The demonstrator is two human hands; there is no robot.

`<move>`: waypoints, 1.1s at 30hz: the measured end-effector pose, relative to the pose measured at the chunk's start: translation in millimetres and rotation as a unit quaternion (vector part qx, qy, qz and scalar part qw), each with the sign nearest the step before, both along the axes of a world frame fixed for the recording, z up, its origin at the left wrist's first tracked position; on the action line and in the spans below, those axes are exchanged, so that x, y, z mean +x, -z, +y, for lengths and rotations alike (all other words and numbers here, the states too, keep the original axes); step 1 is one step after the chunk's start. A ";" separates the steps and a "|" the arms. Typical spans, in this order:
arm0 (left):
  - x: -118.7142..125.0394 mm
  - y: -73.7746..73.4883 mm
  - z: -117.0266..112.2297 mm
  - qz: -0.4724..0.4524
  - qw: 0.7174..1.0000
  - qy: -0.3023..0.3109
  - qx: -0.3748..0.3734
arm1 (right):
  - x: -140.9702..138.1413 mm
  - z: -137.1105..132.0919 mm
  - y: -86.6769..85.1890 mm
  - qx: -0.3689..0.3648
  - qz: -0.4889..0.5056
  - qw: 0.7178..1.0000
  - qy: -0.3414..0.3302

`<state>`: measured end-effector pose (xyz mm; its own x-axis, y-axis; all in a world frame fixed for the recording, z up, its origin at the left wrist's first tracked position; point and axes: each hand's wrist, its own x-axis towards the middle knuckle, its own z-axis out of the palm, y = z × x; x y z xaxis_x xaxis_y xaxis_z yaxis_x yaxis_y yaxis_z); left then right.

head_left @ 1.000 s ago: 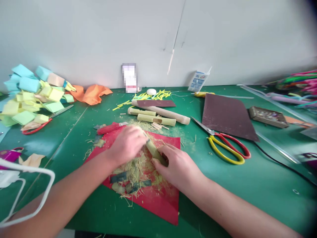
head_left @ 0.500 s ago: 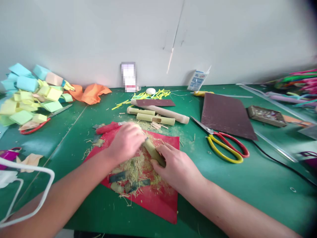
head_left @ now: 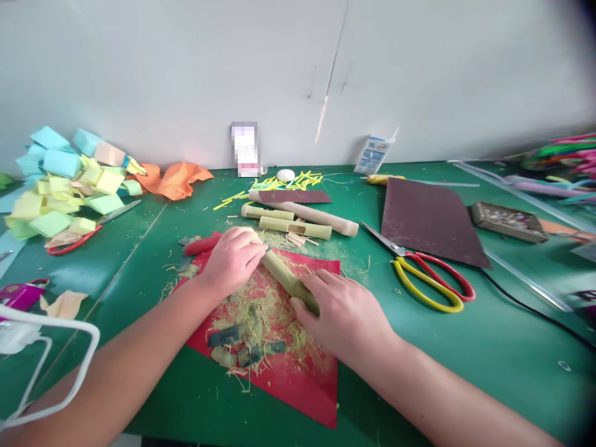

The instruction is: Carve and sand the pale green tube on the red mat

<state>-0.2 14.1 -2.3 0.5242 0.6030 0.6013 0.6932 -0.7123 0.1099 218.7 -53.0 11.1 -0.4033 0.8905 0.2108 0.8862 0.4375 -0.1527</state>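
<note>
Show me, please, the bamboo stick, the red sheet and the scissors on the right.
bamboo stick (head_left: 285,277), head view, its bare middle stretch.
red sheet (head_left: 305,382), head view, its bare near corner.
scissors (head_left: 384,241), head view, on the blades.

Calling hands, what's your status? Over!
Right hand grips green stick at low end. Left hand curled at its top end, grip contents hidden. Stick over red sheet, shavings beneath. Nothing blocking. Over.

Yellow-handled scissors (head_left: 400,254) lie beside a brown sandpaper sheet (head_left: 428,220).
</note>
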 end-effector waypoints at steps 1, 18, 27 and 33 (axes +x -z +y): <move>1.2 0.3 -2.1 -0.005 1.000 0.000 -0.002 | 0.1 0.2 0.7 -0.019 0.004 1.000 0.000; 8.4 -3.1 -14.2 0.037 0.999 0.010 0.022 | -4.8 -0.3 3.3 -0.039 0.030 0.999 -0.015; 19.2 -5.0 -24.5 0.027 0.999 0.031 -0.007 | -6.3 -0.1 4.2 -0.054 0.042 0.998 -0.011; 12.2 -1.9 -13.4 -0.002 1.000 0.016 -0.013 | -3.1 3.4 2.1 -0.071 0.050 0.996 -0.002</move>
